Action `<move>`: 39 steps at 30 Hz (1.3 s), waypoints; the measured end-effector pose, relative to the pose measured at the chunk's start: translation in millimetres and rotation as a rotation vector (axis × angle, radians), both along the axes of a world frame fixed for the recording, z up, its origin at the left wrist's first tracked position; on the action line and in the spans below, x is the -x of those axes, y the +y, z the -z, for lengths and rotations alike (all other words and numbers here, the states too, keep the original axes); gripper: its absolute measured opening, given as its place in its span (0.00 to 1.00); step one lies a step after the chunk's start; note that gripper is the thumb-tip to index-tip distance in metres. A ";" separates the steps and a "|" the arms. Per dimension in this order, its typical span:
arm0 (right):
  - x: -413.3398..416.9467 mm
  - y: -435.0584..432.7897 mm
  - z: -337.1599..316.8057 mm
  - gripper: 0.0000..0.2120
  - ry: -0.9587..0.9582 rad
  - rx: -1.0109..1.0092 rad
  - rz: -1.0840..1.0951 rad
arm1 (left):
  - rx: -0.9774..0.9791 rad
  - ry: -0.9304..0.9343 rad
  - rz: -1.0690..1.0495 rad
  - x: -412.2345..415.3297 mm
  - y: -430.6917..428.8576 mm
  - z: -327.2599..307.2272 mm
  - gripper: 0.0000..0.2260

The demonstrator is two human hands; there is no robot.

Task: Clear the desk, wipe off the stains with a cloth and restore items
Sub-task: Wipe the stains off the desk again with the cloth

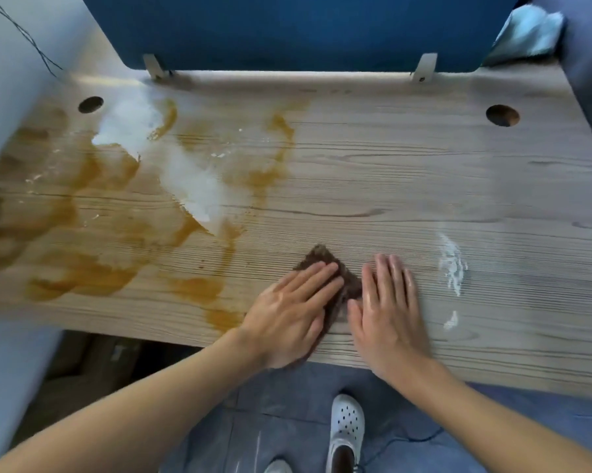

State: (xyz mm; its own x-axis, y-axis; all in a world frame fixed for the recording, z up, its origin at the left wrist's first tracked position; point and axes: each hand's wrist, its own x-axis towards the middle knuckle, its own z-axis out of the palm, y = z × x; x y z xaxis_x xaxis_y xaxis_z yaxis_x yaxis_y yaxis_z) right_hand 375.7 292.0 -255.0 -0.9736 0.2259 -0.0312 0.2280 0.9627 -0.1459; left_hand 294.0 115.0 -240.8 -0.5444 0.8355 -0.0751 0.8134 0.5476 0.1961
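A brown cloth (347, 281) lies flat on the wooden desk (424, 186) near its front edge. My left hand (287, 315) presses on the cloth with straight fingers and covers most of it. My right hand (390, 312) lies flat beside it, fingers straight, its thumb side touching the cloth's right edge. Wide orange-brown stains (83, 254) spread over the left half of the desk. White smears (192, 186) cross them, and a smaller white smear (453, 268) sits to the right of my right hand.
A blue partition (304, 29) stands along the desk's back edge on two brackets. Two round cable holes (90, 104) (502, 115) open near the back corners. A light blue cloth (530, 32) lies at the back right. A white panel (14, 80) borders the left side.
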 end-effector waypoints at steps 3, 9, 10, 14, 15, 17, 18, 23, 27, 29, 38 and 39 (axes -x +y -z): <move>0.5 -2.3 0.8 0.32 -0.007 -0.043 0.005 | -0.022 0.049 -0.241 7.2 11.7 4.8 0.27; 25.6 11.7 -5.3 0.26 0.010 -0.050 -0.119 | 0.061 0.091 0.148 1.3 -34.9 5.6 0.27; 29.0 11.9 -2.8 0.27 0.008 -0.051 -0.133 | 0.057 0.078 0.055 17.0 -34.0 7.2 0.27; 25.9 11.7 0.5 0.32 -0.064 -0.081 -0.160 | 0.050 0.030 -0.442 56.9 -16.4 9.9 0.29; 26.6 12.5 0.7 0.32 -0.061 -0.081 -0.160 | 0.049 0.049 -0.443 51.8 -15.5 10.9 0.29; 27.2 12.3 -0.1 0.32 -0.042 -0.081 -0.159 | 0.043 0.055 -0.285 26.7 -24.9 7.0 0.28; 27.4 12.1 -0.8 0.32 -0.040 -0.089 -0.154 | 0.046 0.068 -0.164 12.1 -33.3 5.7 0.28; 27.8 11.4 -2.0 0.31 -0.040 -0.094 -0.158 | 0.076 0.060 0.037 31.0 -51.2 5.0 0.28; 25.9 11.4 -2.7 0.31 -0.061 -0.109 -0.161 | 0.079 0.041 -0.466 83.0 -17.2 9.8 0.30; 26.8 11.7 -2.8 0.31 -0.069 -0.121 -0.164 | 0.070 0.075 -0.444 72.7 -15.9 10.2 0.29; 27.1 12.2 -2.1 0.32 -0.083 -0.116 -0.174 | 0.060 0.053 -0.180 80.7 -38.3 9.3 0.28; 27.5 11.9 -3.3 0.31 -0.090 -0.114 -0.175 | 0.064 0.049 -0.329 96.8 -31.0 8.3 0.29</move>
